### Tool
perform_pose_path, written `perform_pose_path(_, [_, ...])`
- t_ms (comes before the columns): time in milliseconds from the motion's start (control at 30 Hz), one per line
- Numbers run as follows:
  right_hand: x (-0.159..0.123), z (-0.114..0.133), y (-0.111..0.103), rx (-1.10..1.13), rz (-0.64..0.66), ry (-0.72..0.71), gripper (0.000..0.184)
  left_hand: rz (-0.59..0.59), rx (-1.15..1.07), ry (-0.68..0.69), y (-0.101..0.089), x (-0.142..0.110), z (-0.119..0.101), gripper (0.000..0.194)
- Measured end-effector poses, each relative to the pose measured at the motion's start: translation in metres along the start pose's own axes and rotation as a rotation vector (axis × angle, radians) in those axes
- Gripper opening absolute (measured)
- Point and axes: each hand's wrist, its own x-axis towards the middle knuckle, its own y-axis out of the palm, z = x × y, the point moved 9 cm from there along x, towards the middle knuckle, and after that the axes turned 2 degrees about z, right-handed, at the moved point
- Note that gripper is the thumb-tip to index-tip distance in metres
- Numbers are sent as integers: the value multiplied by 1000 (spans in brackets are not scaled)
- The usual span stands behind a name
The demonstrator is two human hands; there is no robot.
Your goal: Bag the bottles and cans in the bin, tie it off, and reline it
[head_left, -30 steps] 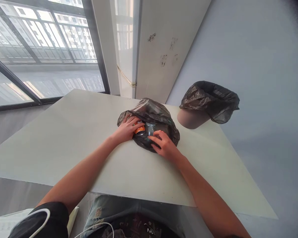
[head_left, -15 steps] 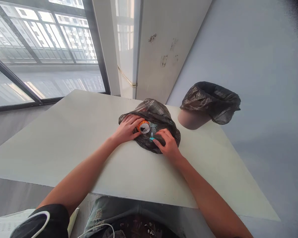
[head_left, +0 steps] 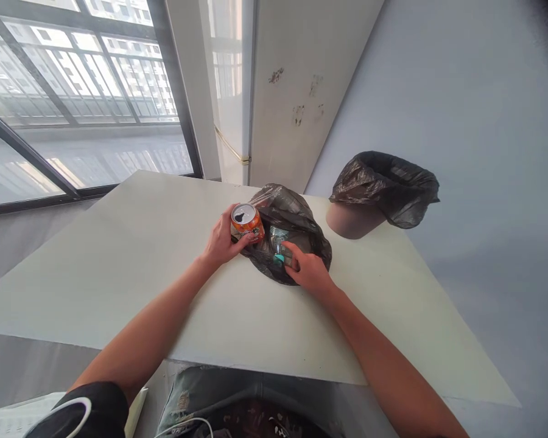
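black bag [head_left: 296, 213]: limp, likely slippery, gather by rim; lies between the hands and beyond. clear bottle [head_left: 278, 235]: probably light, squeezable, take at neck; in the bag, by right hand [head_left: 305, 266], fingers curled, can't tell if gripping. orange can [head_left: 247, 227]: likely light, dentable, hold mid-body; left hand [head_left: 221, 242] grasps its side.

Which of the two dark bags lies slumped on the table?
The left-hand bag, by the held orange can; the other bag is draped over the pinkish bin.
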Motion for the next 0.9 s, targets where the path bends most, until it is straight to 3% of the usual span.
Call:
perform_pose_path(133, [-1,10,3,-6,17,-79,65,-271,123,-48,-38,1,19,79])
perform_pose_path(233, [-2,18,4,23,-14,-153,58,-406,293,-249,-67,-1,56,75])
perform_pose_path(367, [-3,24,8,-26,-50,-261,49,-420,416,-608,-92,-13,114,68])
perform_pose_path(467, [-3,26,9,-93,-91,-333,42,-340,397,-739,-91,-21,136,69])
perform_pose_path(633, [-8,35,1,-153,-198,-442,35,-235,345,-780,-79,-24,144,69])
perform_pose_path(767, [-22,51,-22,-161,-359,-535,26,-235,329,-768,-81,-21,143,75])
perform_pose_path(833, [-33,55,-43,-150,-493,-547,28,-328,361,-687,-92,-15,126,72])
perform_pose_path(900, [-46,53,-65,-151,-649,-538,31,-443,368,-509,-100,-6,90,53])
